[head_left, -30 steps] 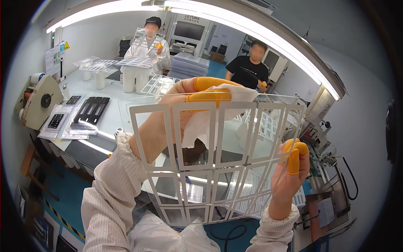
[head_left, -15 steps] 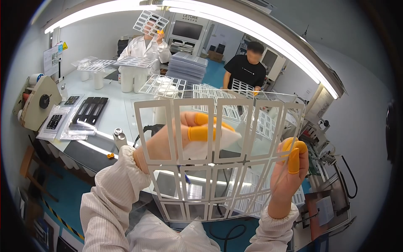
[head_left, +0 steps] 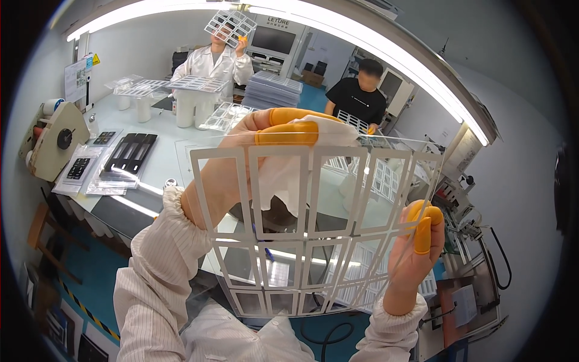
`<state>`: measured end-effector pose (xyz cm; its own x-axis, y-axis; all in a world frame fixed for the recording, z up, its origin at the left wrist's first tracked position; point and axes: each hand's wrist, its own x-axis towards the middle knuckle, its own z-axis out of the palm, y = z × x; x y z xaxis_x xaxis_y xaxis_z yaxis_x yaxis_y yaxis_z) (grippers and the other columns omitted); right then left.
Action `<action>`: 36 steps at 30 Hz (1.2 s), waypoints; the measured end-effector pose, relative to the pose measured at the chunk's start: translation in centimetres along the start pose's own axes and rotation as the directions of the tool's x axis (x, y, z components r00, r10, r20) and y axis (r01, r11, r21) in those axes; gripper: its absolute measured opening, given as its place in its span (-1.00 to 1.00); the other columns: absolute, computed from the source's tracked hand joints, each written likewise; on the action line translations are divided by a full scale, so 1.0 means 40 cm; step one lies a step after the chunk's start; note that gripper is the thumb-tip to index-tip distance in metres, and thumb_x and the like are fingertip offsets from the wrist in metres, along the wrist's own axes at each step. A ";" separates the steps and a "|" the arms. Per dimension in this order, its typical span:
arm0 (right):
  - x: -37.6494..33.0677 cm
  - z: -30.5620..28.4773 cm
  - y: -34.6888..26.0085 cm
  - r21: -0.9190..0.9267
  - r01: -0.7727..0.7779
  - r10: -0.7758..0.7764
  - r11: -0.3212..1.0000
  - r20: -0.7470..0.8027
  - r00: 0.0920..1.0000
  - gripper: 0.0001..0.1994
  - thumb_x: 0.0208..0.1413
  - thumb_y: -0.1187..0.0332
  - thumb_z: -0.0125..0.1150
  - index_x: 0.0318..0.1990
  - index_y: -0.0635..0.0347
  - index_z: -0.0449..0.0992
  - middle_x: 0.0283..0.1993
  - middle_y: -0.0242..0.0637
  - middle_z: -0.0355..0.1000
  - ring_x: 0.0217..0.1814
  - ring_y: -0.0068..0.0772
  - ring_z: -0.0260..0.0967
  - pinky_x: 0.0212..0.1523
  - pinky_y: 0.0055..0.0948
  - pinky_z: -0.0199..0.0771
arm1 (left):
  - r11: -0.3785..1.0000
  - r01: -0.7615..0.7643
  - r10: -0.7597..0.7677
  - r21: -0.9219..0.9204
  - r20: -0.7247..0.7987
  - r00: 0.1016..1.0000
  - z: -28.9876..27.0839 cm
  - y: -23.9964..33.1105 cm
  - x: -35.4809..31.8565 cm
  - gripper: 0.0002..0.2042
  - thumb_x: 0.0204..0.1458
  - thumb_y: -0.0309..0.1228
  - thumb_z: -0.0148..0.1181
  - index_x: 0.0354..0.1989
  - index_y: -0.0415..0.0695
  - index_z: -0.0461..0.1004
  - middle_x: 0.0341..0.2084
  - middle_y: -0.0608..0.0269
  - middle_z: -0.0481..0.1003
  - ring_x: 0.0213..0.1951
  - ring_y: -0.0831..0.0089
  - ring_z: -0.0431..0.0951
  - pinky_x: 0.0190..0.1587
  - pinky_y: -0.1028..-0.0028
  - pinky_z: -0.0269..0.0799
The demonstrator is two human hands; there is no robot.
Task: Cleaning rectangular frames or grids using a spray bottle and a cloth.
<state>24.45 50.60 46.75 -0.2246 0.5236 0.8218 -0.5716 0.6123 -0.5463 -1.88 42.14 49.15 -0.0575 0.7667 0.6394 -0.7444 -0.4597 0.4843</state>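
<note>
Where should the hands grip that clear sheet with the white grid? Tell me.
Grip the clear sheet by its bare side margins, coming in from the edges, as the right hand does. It is thin, held upright, and the left hand wipes its middle with a white cloth.

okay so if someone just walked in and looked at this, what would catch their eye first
A clear sheet with a white grid of frames, held up mid-picture. The left hand, orange finger cots on, presses a white wipe behind it, while the right hand pinches its right edge. Far back, a person in a white coat lifts a similar grid.
</note>
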 end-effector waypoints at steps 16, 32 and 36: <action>-0.007 0.007 -0.043 -0.205 0.152 -0.142 0.967 0.066 0.988 -0.84 0.04 0.43 0.07 -0.23 0.26 0.31 -0.22 -0.37 0.28 -0.22 -0.62 0.19 -0.03 -0.46 0.14 | 0.929 -0.046 0.160 0.368 -0.285 0.945 -0.308 0.110 -0.175 -0.74 -0.02 -0.43 0.00 -0.14 -0.25 0.34 -0.41 0.22 0.43 -0.49 0.62 0.43 -0.51 0.68 0.35; 0.145 0.068 0.009 -0.428 0.114 -0.255 0.896 -0.287 0.924 -0.94 0.04 0.50 0.01 -0.32 0.27 0.36 -0.37 -0.42 0.29 -0.35 -0.69 0.17 -0.23 -0.73 0.15 | -0.173 -0.174 -0.087 0.969 0.161 0.983 0.030 -0.281 -0.183 -0.80 -0.23 -0.31 0.24 -0.60 -0.15 0.39 -0.75 0.29 0.28 -0.70 0.42 0.34 -0.67 0.50 0.24; 0.131 0.117 0.034 -0.482 0.156 -0.314 0.862 -0.267 0.911 -0.96 0.04 0.48 0.02 -0.38 0.25 0.34 -0.43 -0.46 0.25 -0.40 -0.72 0.10 -0.31 -0.75 0.10 | -0.457 -0.153 0.137 0.876 0.239 0.961 -0.024 -0.329 -0.158 -0.80 -0.29 -0.36 0.24 -0.71 -0.15 0.34 -0.77 0.30 0.26 -0.70 0.44 0.32 -0.69 0.52 0.23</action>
<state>18.80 51.39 51.09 0.1854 0.4425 0.8774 -0.1472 0.8953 -0.4204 7.64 43.78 38.18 0.0021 0.5668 0.8239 0.9320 -0.2998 0.2038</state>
